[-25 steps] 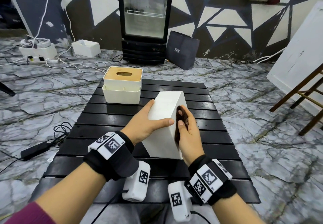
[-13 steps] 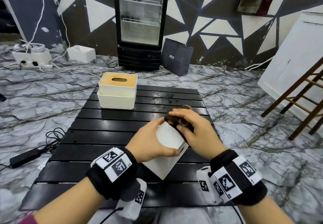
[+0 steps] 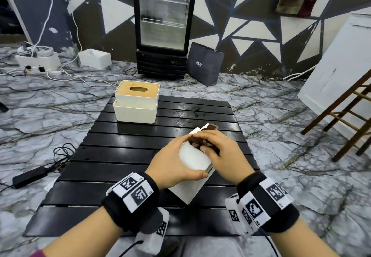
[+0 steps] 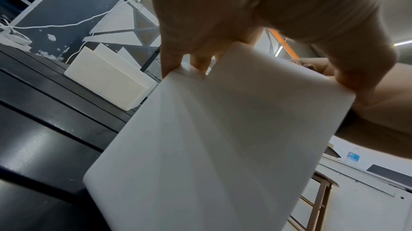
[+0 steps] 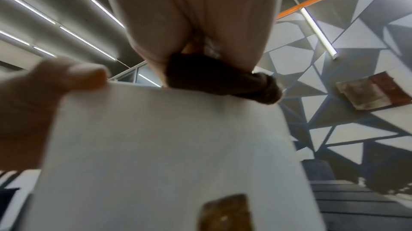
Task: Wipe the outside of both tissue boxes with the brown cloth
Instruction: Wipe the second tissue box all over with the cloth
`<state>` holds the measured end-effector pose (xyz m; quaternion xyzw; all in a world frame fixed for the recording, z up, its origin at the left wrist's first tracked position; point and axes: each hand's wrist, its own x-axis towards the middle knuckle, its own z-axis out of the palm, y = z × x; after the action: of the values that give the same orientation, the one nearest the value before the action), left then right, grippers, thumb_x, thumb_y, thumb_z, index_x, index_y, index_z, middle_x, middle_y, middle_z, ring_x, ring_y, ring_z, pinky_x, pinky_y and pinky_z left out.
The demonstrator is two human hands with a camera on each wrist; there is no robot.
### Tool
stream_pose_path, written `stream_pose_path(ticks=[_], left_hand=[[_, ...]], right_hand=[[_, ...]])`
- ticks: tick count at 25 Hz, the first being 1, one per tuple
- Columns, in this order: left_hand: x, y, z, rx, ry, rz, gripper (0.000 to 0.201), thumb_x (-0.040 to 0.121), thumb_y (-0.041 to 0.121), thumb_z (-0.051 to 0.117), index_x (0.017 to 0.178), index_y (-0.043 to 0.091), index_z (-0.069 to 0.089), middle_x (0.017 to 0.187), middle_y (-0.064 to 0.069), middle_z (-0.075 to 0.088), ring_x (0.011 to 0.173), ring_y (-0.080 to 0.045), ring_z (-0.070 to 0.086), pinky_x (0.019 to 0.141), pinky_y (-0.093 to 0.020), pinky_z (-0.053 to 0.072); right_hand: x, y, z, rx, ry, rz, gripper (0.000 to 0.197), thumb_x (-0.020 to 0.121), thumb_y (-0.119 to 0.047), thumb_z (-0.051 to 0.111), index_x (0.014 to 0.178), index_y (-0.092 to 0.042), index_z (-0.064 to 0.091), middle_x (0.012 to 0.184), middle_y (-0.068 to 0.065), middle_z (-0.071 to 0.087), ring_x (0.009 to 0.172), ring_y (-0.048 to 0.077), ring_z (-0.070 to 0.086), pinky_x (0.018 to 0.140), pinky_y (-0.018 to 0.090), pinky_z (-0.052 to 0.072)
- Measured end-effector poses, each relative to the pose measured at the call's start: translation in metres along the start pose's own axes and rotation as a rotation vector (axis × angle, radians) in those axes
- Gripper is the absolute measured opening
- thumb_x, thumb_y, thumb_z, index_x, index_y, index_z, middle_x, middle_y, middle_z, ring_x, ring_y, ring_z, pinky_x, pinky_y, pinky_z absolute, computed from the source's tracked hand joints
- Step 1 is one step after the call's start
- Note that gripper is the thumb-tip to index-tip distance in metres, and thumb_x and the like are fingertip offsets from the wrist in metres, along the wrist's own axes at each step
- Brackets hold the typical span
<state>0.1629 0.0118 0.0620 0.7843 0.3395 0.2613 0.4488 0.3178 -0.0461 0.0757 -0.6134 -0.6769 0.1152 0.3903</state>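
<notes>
A plain white tissue box [image 3: 193, 162] stands on end, tilted, near the middle of the black slatted table [image 3: 128, 152]. My left hand [image 3: 174, 162] grips its upper end, thumb on the near face; the box [image 4: 218, 143] fills the left wrist view. My right hand [image 3: 218, 152] holds the crumpled brown cloth [image 3: 202, 142] against the box's top end. The cloth [image 5: 220, 78] sits on the box's upper edge [image 5: 160, 146] in the right wrist view. A second cream tissue box with a wooden lid [image 3: 137, 104] stands at the table's far left, also in view as the cream box [image 4: 107, 78].
A glass-door fridge [image 3: 163, 26] and a dark paper bag [image 3: 204, 64] stand beyond the table. Cables, a power strip [image 3: 36, 64] and a black adapter [image 3: 30, 176] lie on the marble floor at left. A wooden chair frame [image 3: 345, 120] stands at right.
The box has gone from lying tilted sideways to standing more on end. My right hand with the cloth has moved from the box's right side up onto its top end.
</notes>
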Motion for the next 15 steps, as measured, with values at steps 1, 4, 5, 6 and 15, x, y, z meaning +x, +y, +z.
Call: stream_pose_path(ticks=[1,4,5,6,15], left_hand=[[0.000,-0.001,0.000,-0.002,0.001,-0.004,0.086,0.037,0.056,0.073,0.118,0.047,0.048,0.116,0.026,0.055,0.108,0.005,0.053,0.096,-0.024,0.046],[0.001,-0.003,0.000,0.002,0.002,-0.017,0.099,0.036,0.058,0.073,0.129,0.039,0.045,0.119,0.026,0.054,0.109,0.003,0.054,0.097,-0.028,0.047],[0.001,-0.003,0.000,0.016,-0.002,-0.019,0.100,0.036,0.059,0.072,0.130,0.038,0.044,0.120,0.026,0.053,0.109,0.003,0.054,0.098,-0.028,0.046],[0.002,-0.003,-0.001,0.031,-0.005,-0.018,0.101,0.036,0.060,0.071,0.131,0.038,0.044,0.121,0.026,0.052,0.111,0.002,0.053,0.098,-0.028,0.045],[0.012,-0.010,-0.015,0.086,-0.134,-0.016,0.108,0.036,0.062,0.070,0.135,0.035,0.037,0.132,0.020,0.044,0.121,-0.002,0.044,0.106,-0.028,0.037]], right_hand=[[-0.003,-0.002,0.003,-0.011,-0.016,0.000,0.037,0.082,-0.004,0.055,0.114,-0.023,0.060,0.112,-0.015,0.054,0.110,0.003,0.047,0.097,0.007,0.030],[-0.010,-0.004,0.009,-0.011,-0.074,-0.001,0.037,0.083,-0.013,0.053,0.117,-0.026,0.058,0.119,-0.014,0.052,0.116,0.002,0.043,0.102,0.012,0.029],[-0.010,-0.001,0.007,-0.002,-0.069,-0.001,0.036,0.084,-0.011,0.054,0.117,-0.026,0.058,0.118,-0.015,0.052,0.115,0.002,0.043,0.102,0.011,0.030],[-0.007,0.002,0.004,0.002,-0.050,-0.006,0.035,0.084,-0.009,0.054,0.116,-0.025,0.059,0.116,-0.017,0.052,0.114,0.003,0.045,0.100,0.010,0.031],[0.023,0.031,-0.019,-0.122,0.034,0.088,0.032,0.087,-0.002,0.051,0.115,-0.016,0.058,0.117,0.000,0.056,0.110,0.015,0.049,0.095,0.016,0.031]])
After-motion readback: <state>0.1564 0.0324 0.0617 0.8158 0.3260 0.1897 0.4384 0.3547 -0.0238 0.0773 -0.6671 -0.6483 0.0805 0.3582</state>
